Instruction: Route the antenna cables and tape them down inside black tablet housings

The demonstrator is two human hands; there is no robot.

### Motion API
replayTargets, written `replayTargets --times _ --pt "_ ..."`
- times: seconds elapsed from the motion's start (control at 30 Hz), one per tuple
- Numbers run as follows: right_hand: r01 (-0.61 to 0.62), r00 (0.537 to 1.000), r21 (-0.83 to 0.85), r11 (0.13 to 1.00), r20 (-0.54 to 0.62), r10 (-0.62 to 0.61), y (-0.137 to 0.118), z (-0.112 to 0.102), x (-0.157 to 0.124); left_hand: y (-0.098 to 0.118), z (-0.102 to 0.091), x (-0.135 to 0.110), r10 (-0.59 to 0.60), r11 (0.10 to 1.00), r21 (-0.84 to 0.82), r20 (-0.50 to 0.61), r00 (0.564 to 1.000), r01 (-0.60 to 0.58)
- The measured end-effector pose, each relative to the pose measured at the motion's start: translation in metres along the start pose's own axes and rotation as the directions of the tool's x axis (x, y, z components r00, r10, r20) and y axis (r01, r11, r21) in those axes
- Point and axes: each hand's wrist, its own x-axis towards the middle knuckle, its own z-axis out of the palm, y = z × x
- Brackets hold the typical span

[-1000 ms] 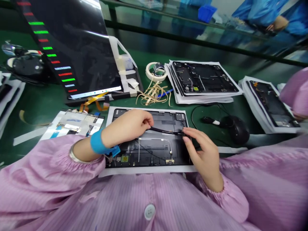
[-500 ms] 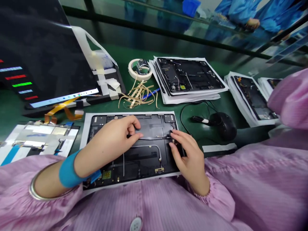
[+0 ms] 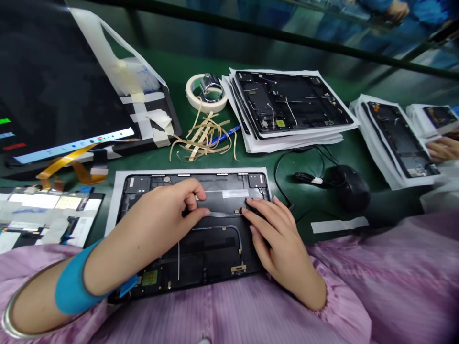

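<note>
A black tablet housing lies open on a white sheet right in front of me. A thin black strip runs across its upper half. My left hand, with a blue wrist strap on the forearm, has thumb and forefinger pinched on the strip's left end. My right hand lies with fingers stretched flat, its fingertips pressing the strip's right end near the housing's right edge.
A tilted monitor with taped corners stands at the left, with an orange flex cable and a board below it. A tape roll, tan strips, stacked housings, a mouse and another person's hand are nearby.
The strip, held raised between my hands a second ago, now lies down on the housing. My view has tilted down and to the right; both hands stay at the strip's ends.
</note>
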Motion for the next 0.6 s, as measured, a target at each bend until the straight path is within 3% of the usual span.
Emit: replayTargets --times 0.6 --pt "0.029 0.998 0.014 0.999 0.054 -0.030 0.0007 -0.0024 0.0037 0.0036 -0.0045 -0.0005 -0.059 0.997 0.058 0.085 0.995 0.054"
